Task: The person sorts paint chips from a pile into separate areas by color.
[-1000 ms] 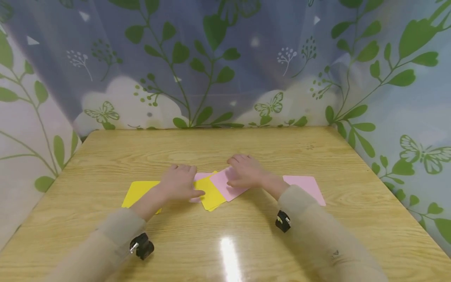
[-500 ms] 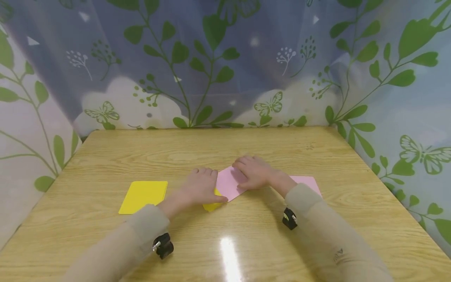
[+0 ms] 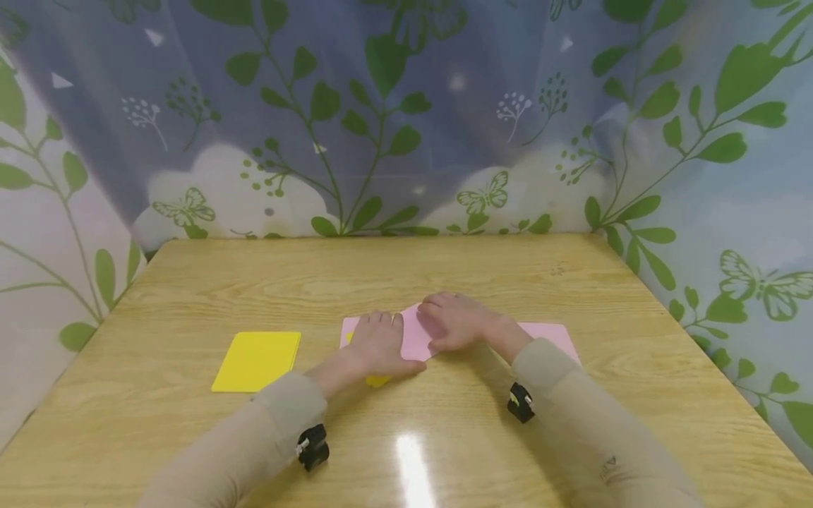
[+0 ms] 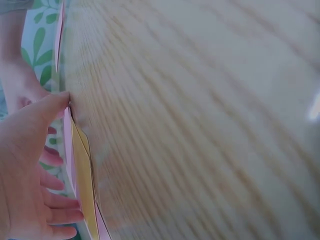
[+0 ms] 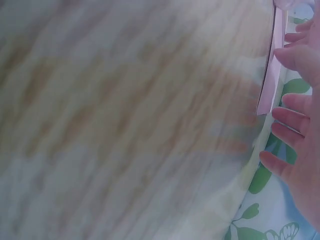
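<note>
At the table's middle, yellow and pink cards overlap in a loose pile. My left hand [image 3: 381,343] lies over its left part, covering most of the yellow cards [image 3: 377,382]. On top to the right is a pink card [image 3: 416,339], with another pink card [image 3: 346,329] showing at the pile's left. The left wrist view has my left thumb outstretched at the pile's corner and the fingers extended over the yellow card [image 4: 85,180]. My right hand [image 3: 459,323] is over the upper pink card's right end; in the right wrist view its fingers spread loosely beside the pink card edge [image 5: 270,85].
A squared yellow stack of cards [image 3: 257,361] lies to the left on the wooden table [image 3: 406,271]. Pink cards [image 3: 551,335] lie to the right, partly behind the right wrist. A leaf-patterned curtain [image 3: 413,190] stands behind the table's far edge.
My left hand has slid right across the pile, uncovering the left yellow stack and hiding most of the middle yellow cards. My right hand has shifted slightly right.
</note>
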Demonstrator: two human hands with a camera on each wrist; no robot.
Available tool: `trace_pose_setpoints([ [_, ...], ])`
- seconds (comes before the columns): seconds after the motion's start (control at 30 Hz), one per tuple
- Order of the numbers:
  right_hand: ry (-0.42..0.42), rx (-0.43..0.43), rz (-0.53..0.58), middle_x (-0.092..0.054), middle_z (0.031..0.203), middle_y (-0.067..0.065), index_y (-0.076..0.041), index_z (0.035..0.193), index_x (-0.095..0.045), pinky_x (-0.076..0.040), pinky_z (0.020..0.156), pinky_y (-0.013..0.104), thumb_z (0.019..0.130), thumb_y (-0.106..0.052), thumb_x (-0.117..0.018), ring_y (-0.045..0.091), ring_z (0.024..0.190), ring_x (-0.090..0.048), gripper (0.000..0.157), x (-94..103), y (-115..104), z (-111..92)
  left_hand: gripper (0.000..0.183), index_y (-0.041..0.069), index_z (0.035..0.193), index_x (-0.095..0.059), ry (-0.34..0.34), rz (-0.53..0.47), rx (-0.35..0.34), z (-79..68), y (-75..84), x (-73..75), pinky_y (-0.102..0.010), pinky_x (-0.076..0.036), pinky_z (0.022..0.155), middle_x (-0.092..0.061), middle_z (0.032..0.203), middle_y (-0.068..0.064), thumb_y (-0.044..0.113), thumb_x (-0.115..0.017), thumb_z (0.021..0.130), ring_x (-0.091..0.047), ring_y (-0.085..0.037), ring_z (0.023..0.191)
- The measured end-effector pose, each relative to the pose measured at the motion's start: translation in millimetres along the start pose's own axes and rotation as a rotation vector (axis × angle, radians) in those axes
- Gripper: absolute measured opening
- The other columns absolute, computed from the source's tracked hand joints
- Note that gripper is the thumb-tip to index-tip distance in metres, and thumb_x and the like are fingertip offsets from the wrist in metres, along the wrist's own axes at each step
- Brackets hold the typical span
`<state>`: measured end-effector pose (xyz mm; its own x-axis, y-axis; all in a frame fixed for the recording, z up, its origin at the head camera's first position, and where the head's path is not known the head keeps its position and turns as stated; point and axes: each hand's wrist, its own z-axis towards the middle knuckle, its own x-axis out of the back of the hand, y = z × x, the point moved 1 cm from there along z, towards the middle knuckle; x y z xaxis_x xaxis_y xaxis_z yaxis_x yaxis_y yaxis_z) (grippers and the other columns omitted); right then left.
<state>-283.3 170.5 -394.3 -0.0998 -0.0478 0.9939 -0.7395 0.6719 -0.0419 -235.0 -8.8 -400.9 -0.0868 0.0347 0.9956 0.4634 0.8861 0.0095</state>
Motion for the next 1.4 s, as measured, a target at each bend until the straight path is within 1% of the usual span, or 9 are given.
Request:
trace_pose_setpoints([
  [0.13,0.005,-0.005,0.024,-0.041,0.138,0.015,-0.004,0.136,-0.041,-0.031,0.101,0.052,0.081,-0.045,-0.061,0.031,0.128,-0.034,0.072,1.2,-1.1,-2.6,0.092,-0.002,0.130,-0.043,0.003,-0.002,-0.006,2.3,-2.1,-0.4,-0.045,-0.034,0.098,-0.050,0.125,-0.021,0.072,-0.050,0.076,-0.044,-0.034,0.117],
  [0.27,0.000,-0.008,0.030,-0.040,0.139,0.014,-0.005,0.137,-0.041,-0.030,0.102,0.052,0.079,-0.051,-0.062,0.030,0.129,-0.033,0.077,1.4,-1.9,-2.8,0.093,-0.001,0.130,-0.043,0.010,0.010,-0.010,4.2,-4.1,0.0,-0.046,-0.034,0.097,-0.052,0.123,-0.020,0.072,-0.051,0.074,-0.045,-0.033,0.116],
  [0.4,-0.008,-0.006,0.029,-0.038,0.141,0.014,-0.004,0.137,-0.040,-0.029,0.101,0.054,0.077,-0.056,-0.062,0.031,0.130,-0.033,0.082,0.5,-2.8,-2.4,0.092,-0.001,0.129,-0.044,0.031,0.003,-0.021,5.4,-7.1,-1.0,-0.046,-0.034,0.096,-0.053,0.121,-0.018,0.071,-0.054,0.073,-0.046,-0.032,0.114],
  [0.5,-0.009,0.002,0.028,-0.037,0.141,0.015,-0.003,0.137,-0.039,-0.030,0.099,0.057,0.076,-0.057,-0.063,0.032,0.129,-0.033,0.085,0.8,-3.6,-2.4,0.092,-0.001,0.129,-0.044,0.049,-0.009,-0.028,5.5,-9.5,-1.1,-0.045,-0.034,0.096,-0.052,0.118,-0.017,0.070,-0.056,0.071,-0.046,-0.032,0.113],
  [0.67,0.022,0.017,0.030,-0.037,0.141,0.017,-0.002,0.136,-0.039,-0.031,0.098,0.058,0.072,-0.056,-0.067,0.033,0.129,-0.033,0.088,3.2,-3.6,-3.1,0.093,-0.002,0.130,-0.044,0.075,-0.013,-0.040,5.4,-12.5,1.3,-0.043,-0.034,0.098,-0.052,0.117,-0.016,0.068,-0.058,0.070,-0.046,-0.031,0.112],
  [0.8,0.034,0.017,0.017,-0.035,0.142,0.017,-0.002,0.138,-0.037,-0.031,0.098,0.057,0.071,-0.058,-0.068,0.032,0.131,-0.031,0.092,3.3,-3.3,-2.6,0.092,-0.003,0.129,-0.045,0.095,-0.020,-0.069,4.6,-13.5,3.6,-0.044,-0.035,0.098,-0.052,0.116,-0.017,0.067,-0.060,0.070,-0.046,-0.032,0.111],
  [1.0,0.003,0.006,0.008,-0.029,0.147,0.014,-0.003,0.143,-0.030,-0.030,0.100,0.056,0.067,-0.062,-0.067,0.030,0.134,-0.027,0.103,0.2,-5.7,-2.1,0.092,-0.003,0.128,-0.045,0.110,0.004,-0.123,3.1,-14.9,3.2,-0.043,-0.037,0.097,-0.052,0.118,-0.017,0.067,-0.059,0.070,-0.047,-0.031,0.111],
  [1.23,-0.007,0.017,-0.032,-0.028,0.147,0.014,-0.004,0.143,-0.029,-0.029,0.100,0.055,0.066,-0.063,-0.068,0.029,0.134,-0.027,0.105,2.5,-9.4,-4.6,0.090,-0.002,0.128,-0.046,0.144,0.015,-0.180,2.0,-13.5,4.7,-0.043,-0.035,0.099,-0.051,0.119,-0.017,0.066,-0.059,0.071,-0.046,-0.031,0.112],
  [1.4,0.011,0.024,-0.045,-0.032,0.144,0.016,-0.001,0.141,-0.032,-0.030,0.100,0.054,0.066,-0.063,-0.069,0.030,0.132,-0.030,0.104,9.0,-11.1,-9.9,0.089,-0.001,0.128,-0.046,0.167,0.024,-0.205,1.8,-9.7,8.8,-0.044,-0.033,0.100,-0.050,0.119,-0.017,0.065,-0.059,0.070,-0.045,-0.031,0.113],
])
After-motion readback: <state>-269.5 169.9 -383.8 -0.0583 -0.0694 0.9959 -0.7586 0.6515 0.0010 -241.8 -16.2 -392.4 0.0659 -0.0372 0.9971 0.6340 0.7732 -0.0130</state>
